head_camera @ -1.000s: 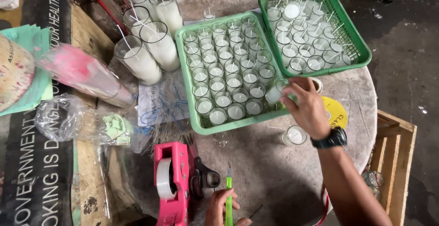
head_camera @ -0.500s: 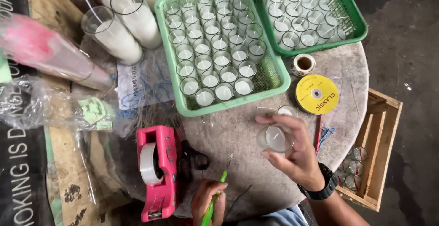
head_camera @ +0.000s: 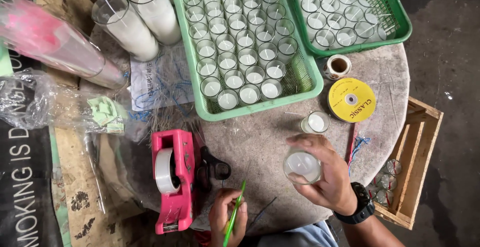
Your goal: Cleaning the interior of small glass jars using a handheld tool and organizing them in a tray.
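The right hand (head_camera: 325, 177) grasps a small clear glass cup of white wax (head_camera: 302, 166) above the round grey table (head_camera: 260, 137), while the left hand (head_camera: 227, 217) pinches a thin green stick (head_camera: 234, 217); the cup looks lifted out for working, and the stick likely needs steady aiming at its centre
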